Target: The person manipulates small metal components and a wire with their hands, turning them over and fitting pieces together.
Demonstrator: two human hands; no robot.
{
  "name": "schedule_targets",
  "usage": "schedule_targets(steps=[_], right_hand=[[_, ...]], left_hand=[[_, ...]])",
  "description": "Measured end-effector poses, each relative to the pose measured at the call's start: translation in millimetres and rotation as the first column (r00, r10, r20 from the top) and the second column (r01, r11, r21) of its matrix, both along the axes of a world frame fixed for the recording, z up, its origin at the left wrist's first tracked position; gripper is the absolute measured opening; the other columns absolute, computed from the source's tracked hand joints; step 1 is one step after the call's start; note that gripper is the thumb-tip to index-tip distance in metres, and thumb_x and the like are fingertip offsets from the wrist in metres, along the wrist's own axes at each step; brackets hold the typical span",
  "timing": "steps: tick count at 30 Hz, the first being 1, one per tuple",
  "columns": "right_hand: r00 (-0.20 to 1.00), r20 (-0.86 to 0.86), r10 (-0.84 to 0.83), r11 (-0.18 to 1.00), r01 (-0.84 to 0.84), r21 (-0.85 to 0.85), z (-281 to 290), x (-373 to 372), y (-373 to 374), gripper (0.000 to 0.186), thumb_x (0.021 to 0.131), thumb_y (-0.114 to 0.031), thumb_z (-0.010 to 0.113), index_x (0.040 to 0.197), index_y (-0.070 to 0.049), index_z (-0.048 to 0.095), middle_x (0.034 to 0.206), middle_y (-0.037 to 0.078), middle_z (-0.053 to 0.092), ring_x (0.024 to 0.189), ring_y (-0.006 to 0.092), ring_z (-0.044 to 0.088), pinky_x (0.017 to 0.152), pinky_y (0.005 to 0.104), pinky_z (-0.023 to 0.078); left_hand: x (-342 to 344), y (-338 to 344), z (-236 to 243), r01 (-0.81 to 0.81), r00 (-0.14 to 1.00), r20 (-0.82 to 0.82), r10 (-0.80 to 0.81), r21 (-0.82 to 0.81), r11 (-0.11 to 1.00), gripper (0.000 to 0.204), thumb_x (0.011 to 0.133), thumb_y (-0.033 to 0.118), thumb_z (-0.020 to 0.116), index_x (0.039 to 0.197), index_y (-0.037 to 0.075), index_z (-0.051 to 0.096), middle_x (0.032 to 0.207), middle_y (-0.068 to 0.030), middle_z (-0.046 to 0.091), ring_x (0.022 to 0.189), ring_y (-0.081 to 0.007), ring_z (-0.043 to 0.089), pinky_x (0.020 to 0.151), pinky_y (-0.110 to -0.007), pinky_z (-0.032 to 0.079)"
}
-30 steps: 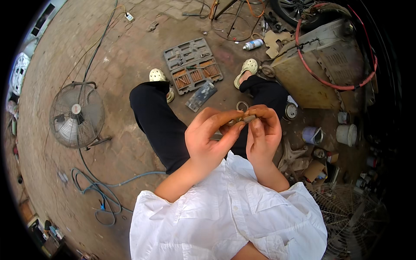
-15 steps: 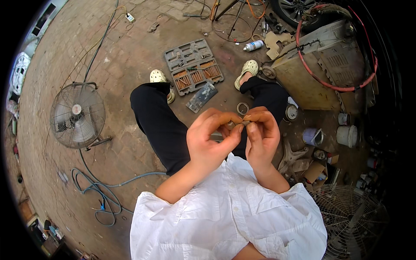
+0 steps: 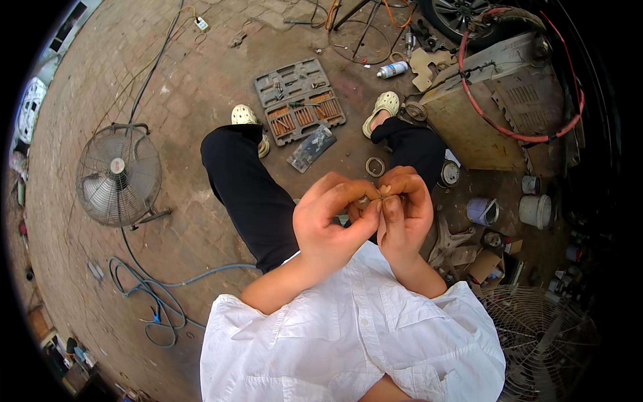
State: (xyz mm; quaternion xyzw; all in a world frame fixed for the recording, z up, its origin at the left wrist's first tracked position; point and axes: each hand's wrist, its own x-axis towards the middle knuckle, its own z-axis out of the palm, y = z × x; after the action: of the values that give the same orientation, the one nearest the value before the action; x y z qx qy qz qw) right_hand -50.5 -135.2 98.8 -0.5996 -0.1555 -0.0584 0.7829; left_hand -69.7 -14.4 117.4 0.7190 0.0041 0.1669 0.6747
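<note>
My left hand (image 3: 333, 216) and my right hand (image 3: 404, 216) meet in front of my chest, thumbs and index fingertips pinched together. Whatever small piece sits between the fingertips is mostly covered by them, and its kind cannot be made out. Just beyond the hands, a metal ring (image 3: 375, 166) lies on the floor. An open grey tool case (image 3: 293, 84) with rows of rusty-brown bits stands between my feet. A dark, worn flat block (image 3: 311, 149) lies against the near side of the case.
To the left stands a round floor fan (image 3: 118, 175), with a blue hose (image 3: 144, 288) coiled below it. A spray can (image 3: 392, 70) lies at the far right of the case. Along the right are a large metal panel (image 3: 482, 110), a white bucket (image 3: 536, 211) and a purple-lined tin (image 3: 483, 211).
Both hands have shifted slightly, the left one a little to the right and nearer to me. The fingertips have drawn closer together and now hide more of the small piece.
</note>
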Motion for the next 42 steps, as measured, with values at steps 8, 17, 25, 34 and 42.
schedule_targets(steps=[8,17,25,34,42], right_hand=[[0.899,-0.385,0.209,0.925,-0.053,0.377,-6.6,4.0,2.9,0.019,0.09,-0.01,0.061,0.104,-0.001,0.052,0.096,0.004,0.057,0.086,0.0111,0.055,0.07,0.0251,0.045],[0.991,-0.134,0.001,0.998,0.007,0.057,0.4,6.9,-9.1,0.013,0.087,0.002,0.057,0.099,0.0,0.052,0.098,0.008,0.055,0.088,0.0106,0.052,0.076,0.0232,0.043],[0.991,0.083,-0.106,0.95,0.125,-0.287,18.3,1.0,-4.3,0.018,0.075,0.01,0.063,0.091,0.003,0.062,0.093,0.011,0.056,0.081,0.0136,0.053,0.07,0.0237,0.043],[0.946,0.311,-0.098,0.865,0.235,-0.443,29.6,0.7,-5.3,0.023,0.067,0.008,0.067,0.088,-0.002,0.066,0.085,0.008,0.058,0.075,0.0176,0.054,0.064,0.0267,0.044],[0.845,0.534,-0.035,0.699,0.402,-0.591,33.6,2.8,-10.4,0.031,0.06,0.004,0.07,0.088,-0.01,0.068,0.083,0.003,0.058,0.074,0.0211,0.054,0.066,0.0313,0.045]], left_hand=[[12.2,-6.9,-19.7,0.004,0.964,-0.197,-0.178,-0.659,0.752,0.01,0.083,0.001,0.064,0.091,-0.005,0.063,0.087,-0.0042,0.06,0.063,-0.0079,0.053,0.054,-0.021,0.043],[12.8,12.5,-23.7,0.024,0.924,-0.127,-0.36,-0.921,0.388,0.031,0.093,0.009,0.056,0.12,-0.006,0.055,0.1,-0.0115,0.063,0.083,-0.0148,0.064,0.077,-0.028,0.057],[5.8,15.3,-15.1,0.138,0.965,-0.014,-0.263,-0.825,0.549,0.032,0.083,0.006,0.068,0.11,-0.005,0.056,0.097,-0.0153,0.063,0.081,-0.0186,0.065,0.073,-0.029,0.057],[3.9,15.4,-15.5,0.216,0.976,0.164,-0.141,-0.742,0.635,0.025,0.076,-0.014,0.066,0.098,-0.007,0.055,0.096,-0.0179,0.062,0.092,-0.0235,0.065,0.08,-0.031,0.056],[1.9,15.3,-15.8,0.225,0.97,0.228,-0.09,-0.686,0.692,0.021,0.073,-0.014,0.069,0.09,-0.007,0.058,0.097,-0.0165,0.061,0.092,-0.0235,0.064,0.077,-0.031,0.057]])
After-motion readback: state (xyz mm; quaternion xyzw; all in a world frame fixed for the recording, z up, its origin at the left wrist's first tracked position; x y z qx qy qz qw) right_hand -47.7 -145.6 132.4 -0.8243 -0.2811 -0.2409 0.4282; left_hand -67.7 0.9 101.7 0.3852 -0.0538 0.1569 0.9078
